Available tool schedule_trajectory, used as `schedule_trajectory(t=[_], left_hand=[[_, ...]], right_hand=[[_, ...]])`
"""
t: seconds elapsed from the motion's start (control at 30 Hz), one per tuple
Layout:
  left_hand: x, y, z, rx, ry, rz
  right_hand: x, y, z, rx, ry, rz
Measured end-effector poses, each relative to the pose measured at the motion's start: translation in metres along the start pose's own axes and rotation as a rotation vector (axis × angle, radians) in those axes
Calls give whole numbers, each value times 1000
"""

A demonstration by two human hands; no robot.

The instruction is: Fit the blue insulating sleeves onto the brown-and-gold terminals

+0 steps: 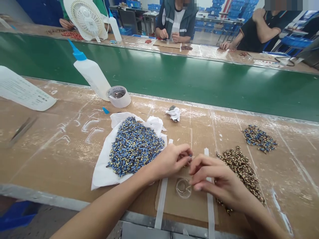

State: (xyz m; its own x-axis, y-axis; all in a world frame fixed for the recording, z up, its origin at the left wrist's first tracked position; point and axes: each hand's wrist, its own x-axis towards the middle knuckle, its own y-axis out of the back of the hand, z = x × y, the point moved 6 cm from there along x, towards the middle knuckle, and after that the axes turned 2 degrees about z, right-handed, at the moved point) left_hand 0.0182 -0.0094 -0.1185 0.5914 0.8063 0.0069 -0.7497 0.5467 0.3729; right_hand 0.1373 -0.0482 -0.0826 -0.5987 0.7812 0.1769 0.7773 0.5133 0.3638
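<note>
My left hand (171, 160) is curled into a pinch over a taped-down cardboard pad (179, 202), holding a small blue part I can barely make out at its fingertips. My right hand (216, 179) meets it from the right, fingers closed in a pinch on something too small to name. Just below the fingers sits a small clear round dish (183, 188). A heap of blue and gold parts (134, 146) lies on white paper (102, 172) to the left. A pile of brown ring parts (240, 169) lies to the right, partly under my right wrist.
A smaller blue pile (259, 137) lies far right. A glue bottle (91, 73), tape roll (119, 96), crumpled tissue (173, 113), tweezers (21, 130) and a printed sheet (22, 89) are on the bench. Beyond the green conveyor (174, 76), other people work near a fan (86, 18).
</note>
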Motion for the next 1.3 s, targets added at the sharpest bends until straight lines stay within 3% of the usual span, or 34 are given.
schedule_trajectory(t=[0.1, 0.17, 0.23, 0.33, 0.43, 0.57, 0.73, 1.0, 1.1, 1.3], left_hand=[[0, 1, -1, 0, 21, -6], [0, 2, -3, -10, 40, 6], [1, 4, -6, -50, 77, 36], [2, 5, -13, -123, 145, 93], [3, 6, -15, -136, 176, 115], [2, 7, -13, -135, 177, 113], [2, 11, -9, -123, 165, 105], [3, 13, -10, -109, 159, 112], [3, 13, -10, -121, 170, 118], [2, 15, -6, -84, 117, 167]], right_hand=[[3, -18, -5, -33, -12, -128], [2, -7, -3, -59, -36, -93], [-4, 25, 7, -142, -116, 67], [-22, 87, 31, -435, -347, 347], [-31, 108, 54, -587, -485, 287], [-28, 91, 66, -647, -541, 201], [-24, 77, 66, -741, -617, 316], [-11, 72, 53, -708, -506, 390], [-6, 69, 48, -593, -441, 426], [-3, 57, 48, -153, -350, 467]])
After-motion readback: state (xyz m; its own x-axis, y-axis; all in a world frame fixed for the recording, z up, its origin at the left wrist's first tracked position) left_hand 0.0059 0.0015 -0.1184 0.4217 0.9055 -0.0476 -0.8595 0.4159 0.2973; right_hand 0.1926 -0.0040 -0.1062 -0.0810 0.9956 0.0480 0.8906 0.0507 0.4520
